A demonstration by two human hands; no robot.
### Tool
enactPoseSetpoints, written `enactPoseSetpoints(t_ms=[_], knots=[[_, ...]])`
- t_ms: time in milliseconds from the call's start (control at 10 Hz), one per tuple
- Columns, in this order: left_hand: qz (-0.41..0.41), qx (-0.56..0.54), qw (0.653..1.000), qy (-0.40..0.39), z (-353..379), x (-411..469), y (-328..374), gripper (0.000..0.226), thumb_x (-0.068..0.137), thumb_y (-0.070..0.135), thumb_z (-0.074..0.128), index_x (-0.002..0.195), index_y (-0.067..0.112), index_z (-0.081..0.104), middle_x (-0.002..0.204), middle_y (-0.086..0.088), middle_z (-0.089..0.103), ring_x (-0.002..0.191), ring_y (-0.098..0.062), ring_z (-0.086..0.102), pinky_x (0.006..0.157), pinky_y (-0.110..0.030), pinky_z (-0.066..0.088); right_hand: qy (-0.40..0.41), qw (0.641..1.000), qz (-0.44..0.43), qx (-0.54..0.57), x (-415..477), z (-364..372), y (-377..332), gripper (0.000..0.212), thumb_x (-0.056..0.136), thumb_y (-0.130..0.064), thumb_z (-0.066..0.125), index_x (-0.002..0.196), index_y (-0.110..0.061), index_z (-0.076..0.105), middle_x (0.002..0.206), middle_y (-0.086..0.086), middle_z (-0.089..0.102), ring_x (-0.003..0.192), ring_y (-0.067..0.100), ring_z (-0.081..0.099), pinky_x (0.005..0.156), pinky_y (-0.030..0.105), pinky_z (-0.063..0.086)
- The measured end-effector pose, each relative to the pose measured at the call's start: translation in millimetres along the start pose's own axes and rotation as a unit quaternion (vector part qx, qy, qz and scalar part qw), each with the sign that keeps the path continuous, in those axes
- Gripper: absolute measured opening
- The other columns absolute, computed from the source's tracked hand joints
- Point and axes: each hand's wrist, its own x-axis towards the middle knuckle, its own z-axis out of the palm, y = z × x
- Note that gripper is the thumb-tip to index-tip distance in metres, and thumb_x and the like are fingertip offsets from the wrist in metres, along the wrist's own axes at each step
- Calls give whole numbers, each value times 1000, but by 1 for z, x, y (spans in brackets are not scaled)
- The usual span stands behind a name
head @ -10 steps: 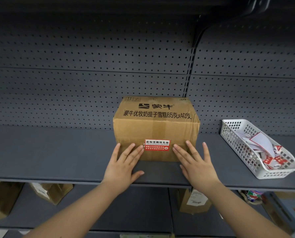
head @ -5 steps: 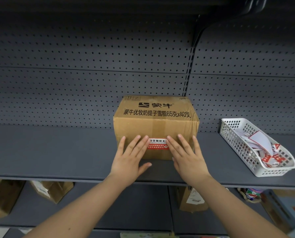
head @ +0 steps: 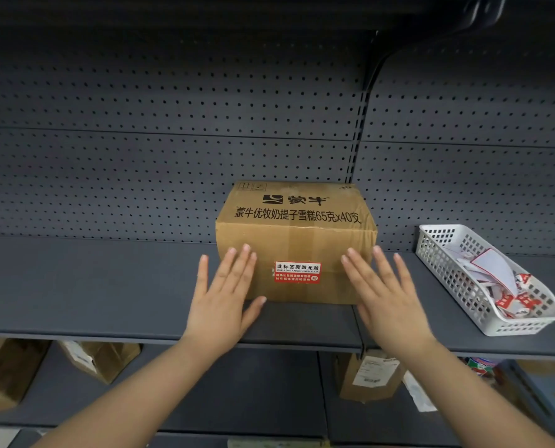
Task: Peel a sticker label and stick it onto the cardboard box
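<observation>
A brown cardboard box point(head: 295, 221) with black printed text stands on the grey shelf point(head: 91, 286). A red and white sticker label point(head: 297, 272) is stuck flat on the box's front face, fully in sight. My left hand point(head: 224, 292) lies flat with fingers spread at the box's front left corner. My right hand point(head: 382, 292) is flat with fingers spread at the front right corner. Neither hand holds anything, and both sit to the sides of the label.
A white perforated basket point(head: 457, 286) with sticker sheets and peeled backing stands on the shelf to the right. Pegboard backs the shelf. Several cardboard boxes point(head: 366, 376) sit on the lower shelf.
Half a second ago both hands pressed over the label's ends. They have since slid apart to the box's front corners, uncovering the whole label.
</observation>
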Motion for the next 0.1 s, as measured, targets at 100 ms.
enactPoseSetpoints(t_ms=[100], knots=[[-92,-199,975,46,-25,-2,-8,57,89,51,42,138,22,44,148,8,38,145,-17,17,119,-46,5,101,992,-48,61,-11,-34,34,62,81,-8,41,143,-12,33,150,5,34,140,34,25,111,55,24]])
